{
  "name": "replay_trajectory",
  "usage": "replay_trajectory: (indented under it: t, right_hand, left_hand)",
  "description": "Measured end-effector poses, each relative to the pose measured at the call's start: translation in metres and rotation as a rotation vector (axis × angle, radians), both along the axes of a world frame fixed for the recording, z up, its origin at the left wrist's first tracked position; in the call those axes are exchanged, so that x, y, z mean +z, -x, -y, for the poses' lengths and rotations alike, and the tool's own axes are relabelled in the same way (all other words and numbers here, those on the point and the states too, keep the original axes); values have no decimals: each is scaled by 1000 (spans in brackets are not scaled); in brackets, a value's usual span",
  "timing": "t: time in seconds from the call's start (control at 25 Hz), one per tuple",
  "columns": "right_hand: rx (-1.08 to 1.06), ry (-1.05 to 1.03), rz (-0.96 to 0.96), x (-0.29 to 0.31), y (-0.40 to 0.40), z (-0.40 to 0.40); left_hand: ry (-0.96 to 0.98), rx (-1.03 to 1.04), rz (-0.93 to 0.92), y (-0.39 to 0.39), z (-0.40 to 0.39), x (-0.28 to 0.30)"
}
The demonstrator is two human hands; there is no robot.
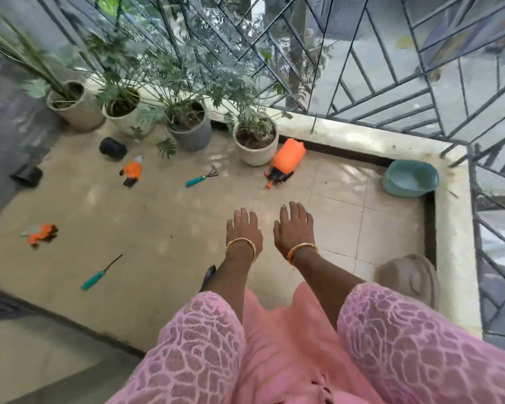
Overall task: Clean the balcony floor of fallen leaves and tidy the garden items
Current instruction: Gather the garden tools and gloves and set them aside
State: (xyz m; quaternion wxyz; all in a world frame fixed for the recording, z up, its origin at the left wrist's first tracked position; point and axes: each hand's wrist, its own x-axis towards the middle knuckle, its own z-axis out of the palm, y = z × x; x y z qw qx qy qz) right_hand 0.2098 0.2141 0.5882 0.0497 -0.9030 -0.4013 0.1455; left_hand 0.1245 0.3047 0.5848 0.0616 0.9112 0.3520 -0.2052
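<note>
My left hand and my right hand are held out side by side, palms down, fingers straight, holding nothing. Garden items lie scattered on the beige tiled floor. An orange spray bottle lies on its side by a white pot. A small teal-handled rake lies in the middle. One orange-and-black glove lies further left, another glove at the near left. A teal-handled tool lies close to me on the left.
Several potted plants line the back ledge under a metal grille. Two black pots lie at the left. A teal basin sits in the right corner, a beige cloth near it.
</note>
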Motion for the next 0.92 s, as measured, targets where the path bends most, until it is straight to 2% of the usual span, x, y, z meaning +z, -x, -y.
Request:
replay_trajectory:
  t: [0.24,0.48,0.64,0.76,0.92]
  right_hand:
    - [41,26,-32,-15,-32,-70]
    - [24,130,-82,-43,-136,-128]
    - [26,218,-97,-67,-208,-162]
    - [-17,265,-153,-107,-249,-191]
    - [-179,277,-258,-195,-289,-234]
  left_hand:
    - [-28,-23,-24,-35,-67,-21]
    - [119,46,-75,-131,-128,-44]
    - [207,83,-19,-199,-166,-64]
    - [280,91,8,-247,-199,-100]
    - [444,226,16,-291,-239,-188]
